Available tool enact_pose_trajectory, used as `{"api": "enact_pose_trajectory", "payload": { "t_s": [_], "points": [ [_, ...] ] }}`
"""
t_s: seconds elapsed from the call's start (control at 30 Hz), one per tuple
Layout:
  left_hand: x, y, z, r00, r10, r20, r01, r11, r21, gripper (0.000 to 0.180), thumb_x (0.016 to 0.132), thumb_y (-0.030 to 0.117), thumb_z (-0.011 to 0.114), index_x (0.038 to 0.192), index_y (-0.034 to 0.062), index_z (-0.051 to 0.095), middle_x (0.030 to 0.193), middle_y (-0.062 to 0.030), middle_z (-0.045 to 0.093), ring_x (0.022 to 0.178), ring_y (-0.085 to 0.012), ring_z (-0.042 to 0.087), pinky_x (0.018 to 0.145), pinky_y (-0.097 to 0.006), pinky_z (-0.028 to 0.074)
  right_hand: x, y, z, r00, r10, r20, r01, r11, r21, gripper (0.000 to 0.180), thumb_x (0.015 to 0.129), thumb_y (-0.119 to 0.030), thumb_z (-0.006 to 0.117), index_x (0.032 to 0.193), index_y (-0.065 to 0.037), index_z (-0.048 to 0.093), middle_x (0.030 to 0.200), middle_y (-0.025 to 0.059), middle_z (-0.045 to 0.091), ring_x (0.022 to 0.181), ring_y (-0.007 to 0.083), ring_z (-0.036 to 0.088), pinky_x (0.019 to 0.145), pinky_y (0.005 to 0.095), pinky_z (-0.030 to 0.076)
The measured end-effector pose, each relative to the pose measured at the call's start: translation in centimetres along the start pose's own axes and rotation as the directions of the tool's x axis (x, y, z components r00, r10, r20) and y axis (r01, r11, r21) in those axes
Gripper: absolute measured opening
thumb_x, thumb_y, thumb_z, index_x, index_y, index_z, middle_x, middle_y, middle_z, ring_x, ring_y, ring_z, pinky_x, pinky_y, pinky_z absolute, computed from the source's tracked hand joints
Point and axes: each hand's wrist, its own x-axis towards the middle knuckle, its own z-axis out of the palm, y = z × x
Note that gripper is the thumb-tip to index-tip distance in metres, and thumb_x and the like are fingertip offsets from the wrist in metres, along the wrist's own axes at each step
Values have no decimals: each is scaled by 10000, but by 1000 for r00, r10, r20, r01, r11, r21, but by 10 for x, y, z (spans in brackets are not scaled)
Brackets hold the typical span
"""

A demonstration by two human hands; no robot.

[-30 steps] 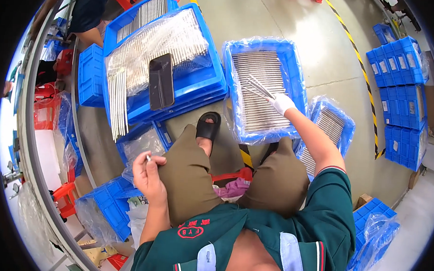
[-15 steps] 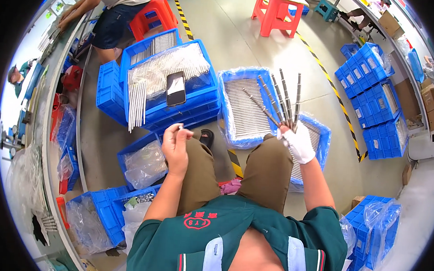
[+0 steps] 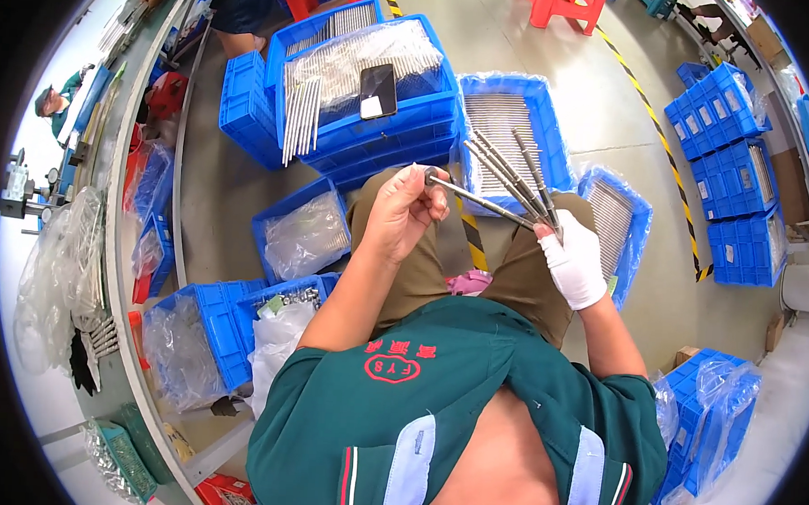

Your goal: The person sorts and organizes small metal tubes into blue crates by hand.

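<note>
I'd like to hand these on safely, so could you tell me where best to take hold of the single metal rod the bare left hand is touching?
Grip the rod mid-shaft, coming from above. Its near end sits in the gloved right hand with the fanned rods; the left hand pinches its far tip, leaving the middle bare.

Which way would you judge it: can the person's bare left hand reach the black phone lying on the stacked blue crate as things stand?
Probably yes, once freed: the phone lies uncovered on the crate ahead, but the left hand pinches a metal rod.
</note>
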Motion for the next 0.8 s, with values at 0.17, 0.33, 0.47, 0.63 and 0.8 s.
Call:
{"api": "enact_pose_trajectory", "payload": {
  "t_s": [0.17, 0.33, 0.47, 0.63, 0.8],
  "points": [
    [-6, -1, -2, 999, 46, -22, -38, 958, 284, 335, 883, 289, 548, 997, -26, 551, 718, -88, 592, 630, -146, 541, 636, -269, 440, -8, -12, 0, 999, -43, -23, 42, 997, -58, 132, 841, -178, 578, 850, -46, 577, 628, 114, 560, 562, 267, 552, 536, 335, 427],
    [-9, -3, -3, 995, 58, 83, -77, 965, 252, 336, 864, 252, 580, 1044, -30, 545, 807, -110, 615, 723, -156, 583, 665, -264, 459, -5, -20, 1, 1000, 6, 20, -6, 1000, 21, 142, 847, -190, 570, 863, -49, 574, 632, 116, 562, 563, 268, 551, 534, 329, 425],
    [-9, -8, -1, 985, 148, 92, -168, 944, 284, 318, 849, 215, 602, 1046, -28, 546, 827, -121, 619, 745, -168, 598, 678, -277, 473, -4, -10, 8, 999, 30, -18, -28, 996, 85, 141, 846, -191, 570, 864, -51, 571, 627, 122, 556, 565, 273, 553, 531, 334, 424],
    [-14, -23, 13, 992, 31, 120, -72, 934, 350, 307, 824, 142, 626, 1066, -26, 540, 839, -129, 617, 731, -190, 608, 644, -291, 483, -6, -12, 20, 995, -74, -70, 74, 997, 8, 134, 838, -194, 578, 859, -61, 574, 618, 128, 550, 555, 276, 555, 519, 347, 420],
    [-16, -22, 19, 980, 164, 114, -195, 909, 368, 263, 836, 137, 608, 1032, -31, 559, 783, -115, 612, 667, -168, 586, 614, -266, 471, -4, -13, 25, 999, 23, -27, -18, 987, 158, 164, 845, -217, 564, 864, -55, 574, 614, 127, 543, 547, 265, 551, 521, 338, 420]
  ]
}}
